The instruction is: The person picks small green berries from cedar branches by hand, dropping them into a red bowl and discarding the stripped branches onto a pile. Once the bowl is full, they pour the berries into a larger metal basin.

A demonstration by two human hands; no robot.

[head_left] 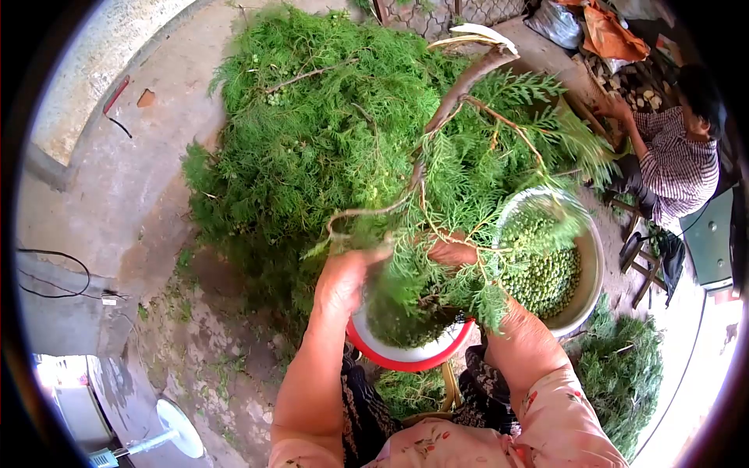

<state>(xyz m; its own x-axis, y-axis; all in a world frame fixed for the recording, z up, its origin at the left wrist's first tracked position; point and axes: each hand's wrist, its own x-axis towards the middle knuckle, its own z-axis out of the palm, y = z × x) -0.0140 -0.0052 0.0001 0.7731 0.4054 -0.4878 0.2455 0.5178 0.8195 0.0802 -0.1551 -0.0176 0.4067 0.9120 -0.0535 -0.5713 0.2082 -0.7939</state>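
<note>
A leafy evergreen branch (421,168) with a peeled, broken top end stands up in front of me over a red-rimmed white basin (409,363). My right hand (454,251) is closed around its lower twigs, partly covered by foliage. Close by on the left, my left hand (343,281) reaches into the same sprigs above the basin; its fingers are smeared by motion. Dark green bits lie inside the red-rimmed basin. Right of it, a metal basin (593,269) holds many small green cones (542,281), partly hidden by blurred sprigs.
A large heap of cut evergreen branches (304,140) lies ahead, with a smaller pile (620,382) at right. Another person (675,160) sits at the far right near an orange bag (612,35). A white fan (179,429) stands lower left; a black cable (55,292) lies left.
</note>
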